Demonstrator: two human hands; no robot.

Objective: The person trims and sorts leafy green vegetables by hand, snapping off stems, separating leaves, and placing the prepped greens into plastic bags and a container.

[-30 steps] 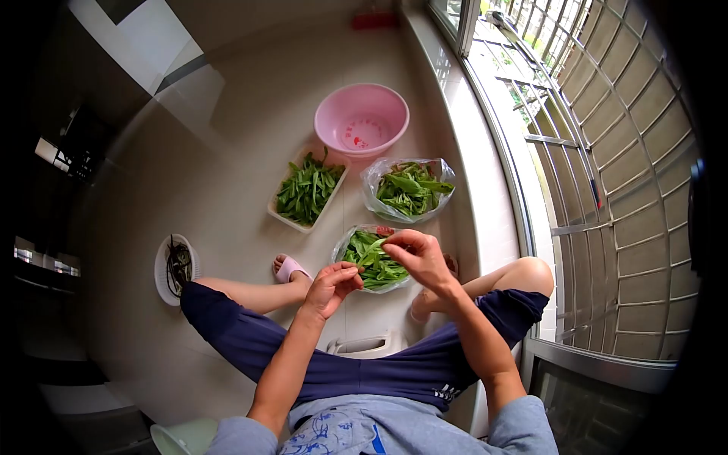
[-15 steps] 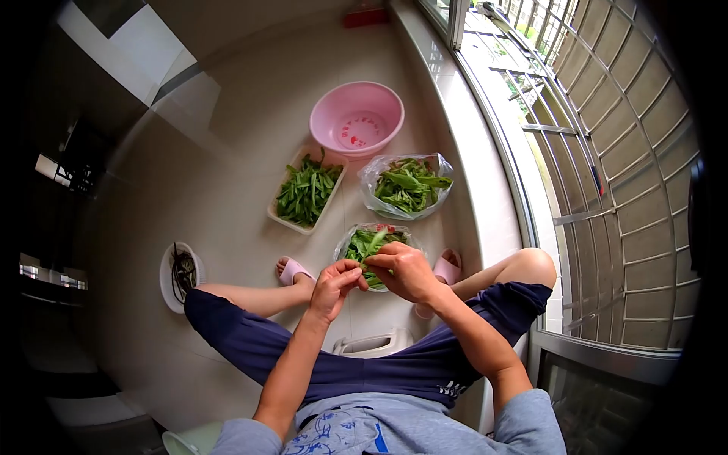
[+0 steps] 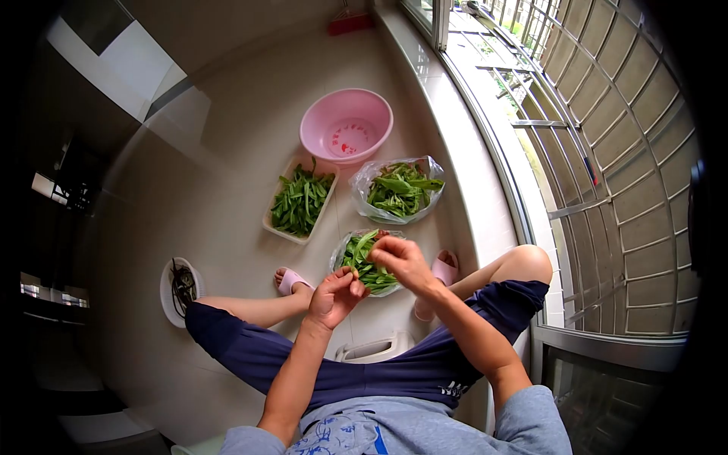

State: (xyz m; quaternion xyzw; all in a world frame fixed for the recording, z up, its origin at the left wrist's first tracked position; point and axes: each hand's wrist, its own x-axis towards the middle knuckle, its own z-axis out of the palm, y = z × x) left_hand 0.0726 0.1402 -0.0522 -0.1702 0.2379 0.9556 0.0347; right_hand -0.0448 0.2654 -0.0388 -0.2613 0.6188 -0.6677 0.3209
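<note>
My left hand (image 3: 336,298) is closed in a pinch, with a tiny bit of something at its fingertips that I cannot make out. My right hand (image 3: 405,263) is beside it, slightly blurred, with its fingers curled together; what they hold is hidden. Both hands are over the near side of a clear plastic bag of leafy greens (image 3: 356,252). Farther off are a second plastic bag (image 3: 367,199) of greens and a pale rectangular tub (image 3: 331,191) filled with green leaves.
A pink basin (image 3: 317,135) stands on the tiled floor behind the greens. At the left, a white bowl (image 3: 171,305) holds dark, thin strands. A pale stool-like object (image 3: 377,349) lies between the legs. A window ledge (image 3: 472,152) and metal bars run along the right.
My hands have moved apart, the right one rising a little away from the left. The green leaf stretched between them is no longer clearly seen there. The view has shifted slightly.
</note>
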